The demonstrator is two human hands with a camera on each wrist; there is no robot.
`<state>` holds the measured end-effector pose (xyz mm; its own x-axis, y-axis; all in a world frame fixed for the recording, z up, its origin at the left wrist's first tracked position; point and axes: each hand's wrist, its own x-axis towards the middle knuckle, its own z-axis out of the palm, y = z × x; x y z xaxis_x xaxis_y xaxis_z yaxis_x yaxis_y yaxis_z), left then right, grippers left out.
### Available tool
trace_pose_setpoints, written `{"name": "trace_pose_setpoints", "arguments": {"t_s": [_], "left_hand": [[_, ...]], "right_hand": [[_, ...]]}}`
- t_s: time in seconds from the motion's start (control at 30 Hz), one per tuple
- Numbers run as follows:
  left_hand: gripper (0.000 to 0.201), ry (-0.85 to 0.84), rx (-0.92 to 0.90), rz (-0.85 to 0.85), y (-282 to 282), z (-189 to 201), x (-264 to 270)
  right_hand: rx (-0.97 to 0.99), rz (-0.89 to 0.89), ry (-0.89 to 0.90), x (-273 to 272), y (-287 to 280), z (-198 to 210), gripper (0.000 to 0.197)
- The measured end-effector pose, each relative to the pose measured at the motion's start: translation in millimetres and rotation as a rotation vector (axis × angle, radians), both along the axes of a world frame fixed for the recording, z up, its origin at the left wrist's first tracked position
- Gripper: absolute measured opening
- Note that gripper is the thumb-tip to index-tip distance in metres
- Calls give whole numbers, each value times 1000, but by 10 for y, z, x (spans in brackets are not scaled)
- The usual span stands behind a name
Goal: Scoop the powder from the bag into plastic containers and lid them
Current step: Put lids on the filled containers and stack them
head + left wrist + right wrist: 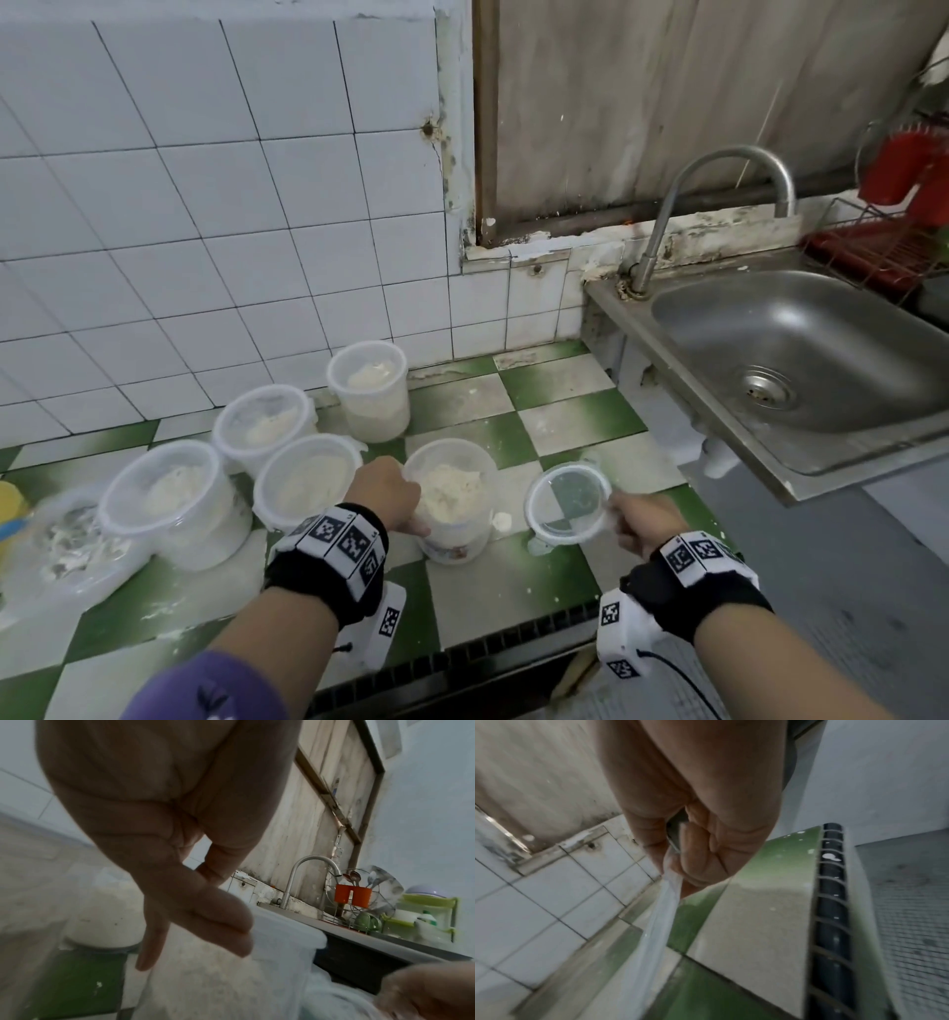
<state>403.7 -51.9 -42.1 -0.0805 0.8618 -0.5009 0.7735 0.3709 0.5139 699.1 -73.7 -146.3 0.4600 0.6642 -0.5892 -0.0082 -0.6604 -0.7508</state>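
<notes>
A clear tub (454, 545) heaped with pale powder stands without a lid on the green-and-white checked counter (518, 580). My left hand (405, 506) rests on its left wall; in the left wrist view the fingers (218, 919) lie straight along the tub (218, 983). To the right, my right hand (619, 514) pinches the rim of a round clear lid (567, 501) and holds it level just above the counter. The right wrist view shows the lid (659, 923) edge-on, clamped between thumb and curled fingers (700, 862). A crumpled clear powder bag (67, 545) lies far left.
Several more powder-filled tubs (308, 478) stand left and behind, near the white tiled wall. A steel sink (801, 354) with a tap (719, 164) is at the right, a red dish rack (883, 241) beyond it. Spilt powder dusts the counter. Its front edge (513, 642) is close.
</notes>
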Motion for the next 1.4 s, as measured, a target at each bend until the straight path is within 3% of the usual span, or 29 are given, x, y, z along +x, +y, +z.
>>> {"name": "trace_pose_setpoints", "arguments": {"t_s": [0.13,0.23,0.3,0.37,0.5,0.57,0.67,0.8,0.9,1.07,1.13,1.27,1.33,1.4], "left_hand": [[24,-168,-22,99,27,-42,4],[24,-105,42,54,16,-46,-25],[34,-39,142,0,40,-70,-53],[47,-80,182,20,58,-96,-92],[46,-378,87,245,24,-84,-129],[44,-449,74,281,-24,-70,-157],[42,-391,139,213,-87,-152,-205],[17,-322,203,185,-147,-238,-242],[14,-334,206,198,-144,-226,-233],[19,-338,195,246,-116,-189,-185],[18,-364,179,262,-135,-176,-170],[15,-384,167,263,-212,-156,-166],[16,-324,190,260,-229,-152,-169],[24,-158,266,202,-207,-177,-167]], "right_hand": [[294,25,60,-227,31,365,7],[505,107,71,-434,-10,629,9],[635,219,-125,-556,-32,724,19],[781,385,-315,-685,-79,759,30],[1020,706,-589,-939,-205,577,28],[1083,817,-707,-1033,-268,453,28],[1097,921,-776,-1128,-345,363,33],[1053,930,-859,-1133,-357,265,38],[1003,841,-846,-1124,-386,271,30],[951,572,-663,-1161,-311,306,16],[844,484,-569,-1161,-260,324,10],[624,375,-437,-1123,-175,407,18],[558,380,-437,-1126,-163,468,16],[499,404,-511,-1139,-170,530,16]]}}
